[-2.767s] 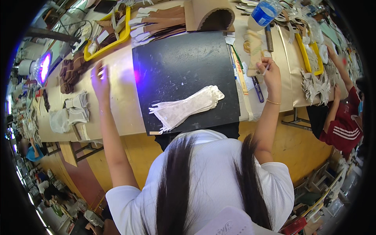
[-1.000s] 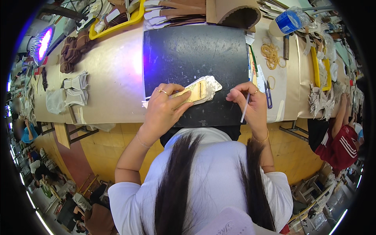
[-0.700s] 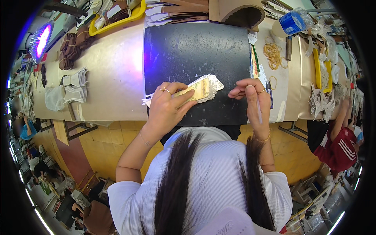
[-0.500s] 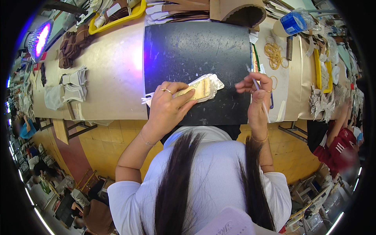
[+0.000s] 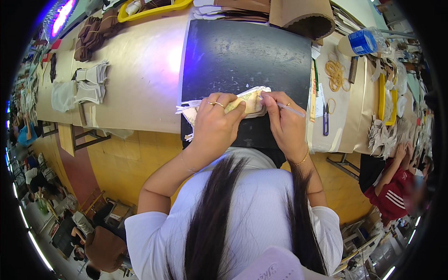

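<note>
One pen, pinched in the fingertips of the right hand, slants in at the right end of a yellow template — fingers hide whether its tip touches. The left hand clamps the template onto a stack of pale cut pieces, lying on the near half of a black mat. The step in hand looks like marking; the next move seems to call for a steady left hold and a short, controlled stroke. Narrow pale strips at the stack's left end reach the mat's left edge, and the near edge lies close to the worker's body. Open room is on the far half — bare mat up to the cardboard arch. Past the right edge, a ruler, a purple tool and rubber bands crowd the table.
</note>
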The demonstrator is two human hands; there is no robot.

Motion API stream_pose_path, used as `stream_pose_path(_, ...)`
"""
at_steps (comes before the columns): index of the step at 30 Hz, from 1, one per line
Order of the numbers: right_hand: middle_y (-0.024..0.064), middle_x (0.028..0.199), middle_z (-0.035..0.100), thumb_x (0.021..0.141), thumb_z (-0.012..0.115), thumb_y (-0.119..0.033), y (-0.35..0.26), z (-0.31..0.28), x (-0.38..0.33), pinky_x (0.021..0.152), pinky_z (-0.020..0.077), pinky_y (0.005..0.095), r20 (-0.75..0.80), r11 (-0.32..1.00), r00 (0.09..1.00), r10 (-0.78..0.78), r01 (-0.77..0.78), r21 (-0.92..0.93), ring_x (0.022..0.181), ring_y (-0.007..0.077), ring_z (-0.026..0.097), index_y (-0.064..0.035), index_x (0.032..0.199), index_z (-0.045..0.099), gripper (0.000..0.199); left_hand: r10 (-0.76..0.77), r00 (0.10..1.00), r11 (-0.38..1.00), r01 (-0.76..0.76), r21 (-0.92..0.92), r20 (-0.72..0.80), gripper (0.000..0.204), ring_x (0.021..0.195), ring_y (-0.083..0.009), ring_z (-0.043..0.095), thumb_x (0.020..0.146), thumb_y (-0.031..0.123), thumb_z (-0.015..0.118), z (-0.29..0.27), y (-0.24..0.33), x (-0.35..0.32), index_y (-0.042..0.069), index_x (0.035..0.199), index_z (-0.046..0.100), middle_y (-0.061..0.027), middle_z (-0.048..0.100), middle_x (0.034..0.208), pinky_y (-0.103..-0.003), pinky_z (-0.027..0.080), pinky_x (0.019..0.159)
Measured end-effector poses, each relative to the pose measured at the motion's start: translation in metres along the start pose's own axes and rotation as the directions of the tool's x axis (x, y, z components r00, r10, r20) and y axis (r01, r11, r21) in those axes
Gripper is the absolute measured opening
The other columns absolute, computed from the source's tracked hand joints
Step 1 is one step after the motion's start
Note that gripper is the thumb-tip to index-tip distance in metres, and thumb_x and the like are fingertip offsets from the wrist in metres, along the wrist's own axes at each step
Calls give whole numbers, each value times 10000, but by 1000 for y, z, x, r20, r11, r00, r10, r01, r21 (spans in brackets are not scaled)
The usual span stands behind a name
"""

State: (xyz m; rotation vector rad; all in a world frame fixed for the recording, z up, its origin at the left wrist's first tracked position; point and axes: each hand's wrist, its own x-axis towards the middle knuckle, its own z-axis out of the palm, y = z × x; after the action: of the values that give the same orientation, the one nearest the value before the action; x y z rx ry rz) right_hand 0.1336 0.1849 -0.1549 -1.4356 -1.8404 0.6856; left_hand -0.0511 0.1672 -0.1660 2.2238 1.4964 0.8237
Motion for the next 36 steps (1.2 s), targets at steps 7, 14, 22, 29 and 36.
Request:
stream_pose_path(7, 91, 868, 718, 911, 696, -122, -1, 3, 2, 664, 543, 345, 53, 952, 974, -222, 228, -205, 760, 261, 695, -55, 866, 648, 95, 7, 1000, 1000, -8, 14, 26, 205, 953, -283, 605, 781, 102, 786, -2, 0, 1, 60, 980, 758, -82, 652, 1027, -410, 478, 842)
stream_pose_path(14, 108, 938, 704, 953, 654, -136, -5, -17, -9, 791, 534, 356, 51, 939, 941, -333, 336, -70, 818, 286, 691, -46, 977, 657, 93, 27, 999, 1000, -27, -5, 42, 208, 947, -267, 605, 780, 107, 789, -2, -5, 2, 58, 977, 743, -83, 646, 1024, -396, 467, 829)
stream_pose_path(22, 162, 1152, 579, 1090, 424, -285, 18, -6, -27, 954, 517, 353, -35, 958, 998, -49, 57, 280, 1079, 253, 644, 15, 1174, 587, 353, -135, 989, 958, 148, -248, 67, 319, 932, -272, 638, 745, 87, 837, -13, -18, 12, 39, 1034, 709, -97, 641, 1027, -361, 515, 836)
stream_pose_path(29, 160, 1166, 555, 1088, 423, -288, 21, 4, -28, 966, 508, 368, -1, 957, 997, -72, 69, 281, 1081, 274, 658, -6, 1197, 580, 340, -360, 899, 698, 436, -568, 248, 376, 875, -122, 638, 796, 99, 830, -27, -51, 19, 36, 1143, 701, -34, 665, 1008, -264, 524, 761)
stream_pose_path(36, 149, 1106, 684, 1037, 546, -241, 23, 11, -25, 887, 509, 381, -128, 932, 990, -58, 99, 348, 985, 311, 657, -55, 1191, 636, 258, -422, 782, 412, 617, -671, 459, 351, 838, -94, 635, 804, 87, 833, -38, -50, 28, -11, 1109, 690, -40, 684, 985, -242, 527, 742)
